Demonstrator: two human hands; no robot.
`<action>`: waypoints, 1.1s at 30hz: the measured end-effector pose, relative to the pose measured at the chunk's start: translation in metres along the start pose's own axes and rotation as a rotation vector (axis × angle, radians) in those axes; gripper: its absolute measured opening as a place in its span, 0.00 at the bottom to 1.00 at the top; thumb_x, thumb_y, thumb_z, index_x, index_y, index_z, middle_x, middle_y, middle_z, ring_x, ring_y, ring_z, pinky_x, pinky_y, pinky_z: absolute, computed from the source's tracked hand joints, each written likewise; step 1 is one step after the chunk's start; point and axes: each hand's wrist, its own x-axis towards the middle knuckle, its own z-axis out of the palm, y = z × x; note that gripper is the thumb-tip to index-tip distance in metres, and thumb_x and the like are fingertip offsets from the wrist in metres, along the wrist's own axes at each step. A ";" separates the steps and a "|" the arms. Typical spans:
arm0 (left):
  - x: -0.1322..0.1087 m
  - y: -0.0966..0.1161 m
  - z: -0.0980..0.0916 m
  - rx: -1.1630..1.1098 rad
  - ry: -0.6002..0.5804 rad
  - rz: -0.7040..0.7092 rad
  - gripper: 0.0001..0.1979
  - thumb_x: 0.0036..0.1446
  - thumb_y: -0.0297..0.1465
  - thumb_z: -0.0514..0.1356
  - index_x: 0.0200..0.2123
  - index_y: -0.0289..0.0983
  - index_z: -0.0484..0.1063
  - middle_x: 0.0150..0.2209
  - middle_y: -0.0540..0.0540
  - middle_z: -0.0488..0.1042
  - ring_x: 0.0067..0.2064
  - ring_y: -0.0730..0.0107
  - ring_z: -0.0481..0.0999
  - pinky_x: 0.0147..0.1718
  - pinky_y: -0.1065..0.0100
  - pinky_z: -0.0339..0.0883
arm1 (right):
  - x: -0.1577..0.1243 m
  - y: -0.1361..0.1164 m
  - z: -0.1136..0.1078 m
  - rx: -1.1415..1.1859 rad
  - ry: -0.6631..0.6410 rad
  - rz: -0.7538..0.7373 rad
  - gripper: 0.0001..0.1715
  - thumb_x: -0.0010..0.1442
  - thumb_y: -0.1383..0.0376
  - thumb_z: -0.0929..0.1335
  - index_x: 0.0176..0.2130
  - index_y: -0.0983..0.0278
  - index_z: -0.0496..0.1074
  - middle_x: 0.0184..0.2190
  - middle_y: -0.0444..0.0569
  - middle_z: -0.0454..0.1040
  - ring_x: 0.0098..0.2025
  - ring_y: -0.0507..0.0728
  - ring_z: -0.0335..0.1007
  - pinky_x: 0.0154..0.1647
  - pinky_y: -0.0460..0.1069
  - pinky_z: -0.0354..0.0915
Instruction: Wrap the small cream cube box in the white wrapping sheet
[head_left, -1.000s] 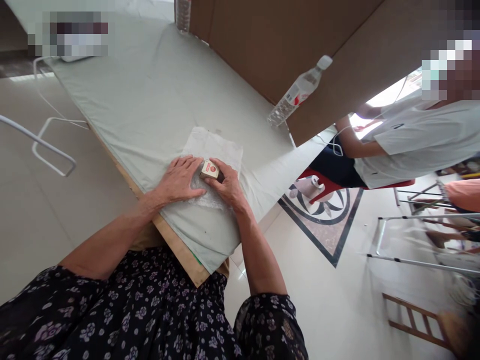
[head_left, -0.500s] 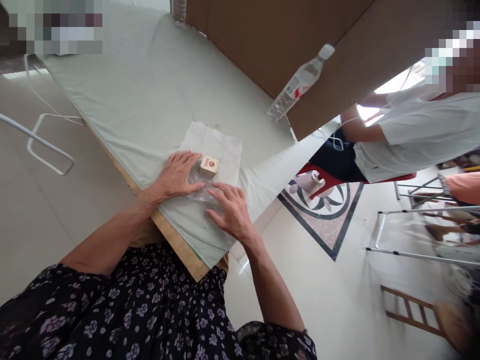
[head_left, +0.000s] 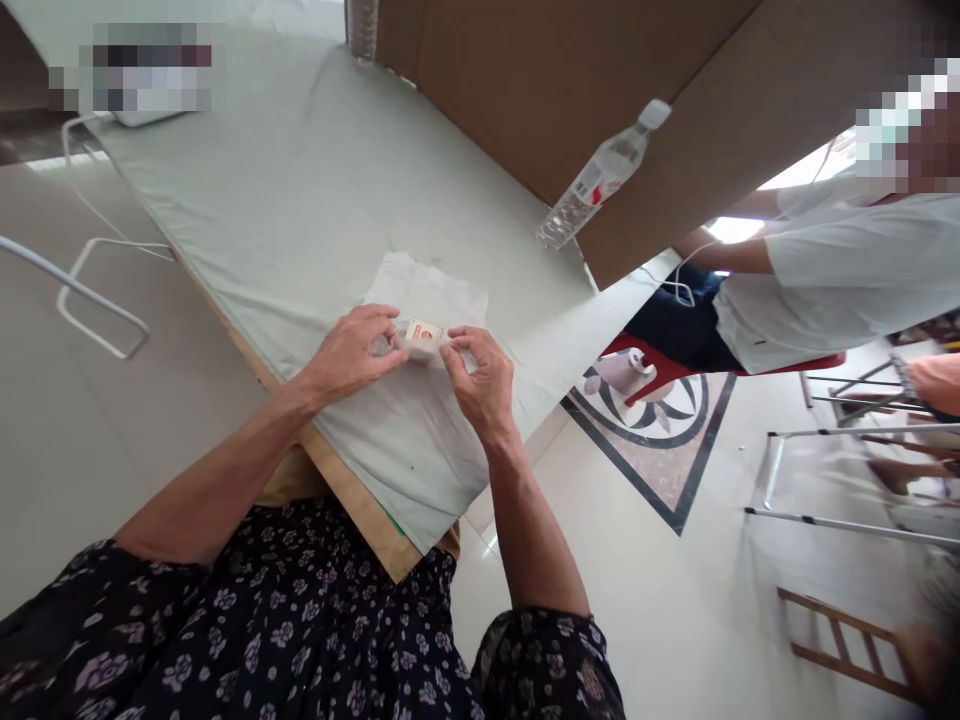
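Observation:
A small cream box with a red mark [head_left: 422, 335] lies wrapped in clear bubble wrap [head_left: 390, 345], on a white paper sheet [head_left: 442, 292] spread over the pale green table cloth [head_left: 300, 200]. My left hand [head_left: 352, 352] pinches the wrap at the box's left side. From the right, my right hand [head_left: 480, 375] pinches the wrap over the box with thumb and fingers. Both hands are closed on the wrap.
A plastic water bottle [head_left: 600, 180] lies against a large brown cardboard box [head_left: 570, 90] at the back. Another bottle [head_left: 364, 25] stands at the far edge. A person in a white shirt [head_left: 832, 270] sits to the right on a red chair. A white cable [head_left: 97, 215] hangs at the left.
My right hand came back from the table's near side to the box and pulled the bubble wrap up over it. My left hand went from flat on the wrap to pinching it.

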 end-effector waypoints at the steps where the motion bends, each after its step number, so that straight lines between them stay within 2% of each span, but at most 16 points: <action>1: 0.006 0.003 0.003 -0.048 0.016 -0.026 0.09 0.57 0.38 0.63 0.32 0.38 0.75 0.59 0.38 0.78 0.60 0.52 0.75 0.58 0.54 0.69 | 0.006 0.002 0.001 0.040 -0.005 0.027 0.08 0.65 0.60 0.69 0.33 0.59 0.73 0.46 0.52 0.83 0.50 0.60 0.79 0.54 0.56 0.70; 5: 0.025 0.009 0.015 -0.246 0.052 -0.180 0.12 0.53 0.40 0.65 0.30 0.37 0.72 0.52 0.39 0.82 0.46 0.60 0.79 0.45 0.62 0.71 | 0.020 0.012 0.011 0.203 -0.075 0.194 0.08 0.60 0.58 0.70 0.33 0.59 0.71 0.44 0.50 0.83 0.46 0.58 0.79 0.52 0.54 0.71; 10: 0.030 0.008 0.022 -0.370 0.075 -0.267 0.14 0.49 0.41 0.66 0.26 0.36 0.71 0.36 0.46 0.82 0.30 0.73 0.68 0.32 0.69 0.63 | 0.017 0.015 0.024 0.346 -0.046 0.283 0.10 0.60 0.56 0.68 0.33 0.58 0.69 0.38 0.46 0.83 0.39 0.55 0.77 0.45 0.51 0.71; 13: 0.027 0.010 0.022 -0.378 0.092 -0.262 0.13 0.47 0.40 0.67 0.25 0.37 0.72 0.31 0.49 0.79 0.28 0.75 0.64 0.29 0.70 0.60 | 0.012 0.012 0.026 0.344 -0.031 0.284 0.09 0.60 0.56 0.68 0.33 0.58 0.69 0.38 0.46 0.82 0.38 0.54 0.77 0.44 0.51 0.71; 18: 0.022 0.013 0.021 -0.366 0.106 -0.236 0.12 0.49 0.39 0.65 0.25 0.36 0.73 0.27 0.50 0.76 0.26 0.76 0.62 0.28 0.70 0.59 | 0.005 0.008 0.027 0.322 0.000 0.278 0.08 0.59 0.56 0.68 0.32 0.58 0.69 0.34 0.45 0.81 0.36 0.55 0.76 0.42 0.50 0.71; 23: 0.022 0.013 0.018 -0.348 0.062 -0.233 0.12 0.48 0.39 0.65 0.24 0.36 0.72 0.23 0.53 0.70 0.26 0.75 0.61 0.26 0.70 0.55 | 0.004 0.016 0.028 0.294 -0.001 0.248 0.09 0.61 0.56 0.68 0.34 0.58 0.70 0.34 0.45 0.80 0.36 0.55 0.76 0.41 0.50 0.70; 25: 0.024 0.013 0.016 -0.337 0.037 -0.247 0.12 0.48 0.39 0.65 0.24 0.37 0.72 0.22 0.54 0.68 0.26 0.75 0.60 0.25 0.70 0.53 | 0.003 0.017 0.024 0.183 0.024 0.219 0.07 0.63 0.58 0.67 0.36 0.59 0.71 0.34 0.47 0.81 0.37 0.57 0.76 0.43 0.52 0.70; 29: 0.028 0.012 0.015 -0.340 -0.040 -0.281 0.13 0.47 0.40 0.66 0.24 0.37 0.70 0.20 0.55 0.65 0.25 0.76 0.59 0.25 0.70 0.51 | -0.006 0.002 0.010 -0.232 0.198 0.008 0.10 0.67 0.65 0.64 0.43 0.59 0.75 0.47 0.53 0.82 0.53 0.62 0.75 0.57 0.59 0.63; 31: 0.030 0.012 0.015 -0.335 -0.058 -0.277 0.13 0.47 0.40 0.65 0.24 0.37 0.69 0.20 0.55 0.65 0.25 0.75 0.59 0.25 0.70 0.52 | -0.013 -0.009 0.006 -0.367 0.160 -0.125 0.11 0.70 0.66 0.64 0.45 0.59 0.76 0.49 0.53 0.82 0.55 0.62 0.74 0.59 0.59 0.59; 33: 0.029 0.013 0.013 -0.313 -0.052 -0.261 0.14 0.48 0.41 0.64 0.24 0.37 0.68 0.21 0.55 0.64 0.26 0.75 0.59 0.26 0.69 0.53 | -0.019 -0.018 0.008 -0.430 0.030 -0.230 0.10 0.71 0.66 0.65 0.46 0.59 0.76 0.48 0.52 0.82 0.52 0.61 0.74 0.58 0.58 0.58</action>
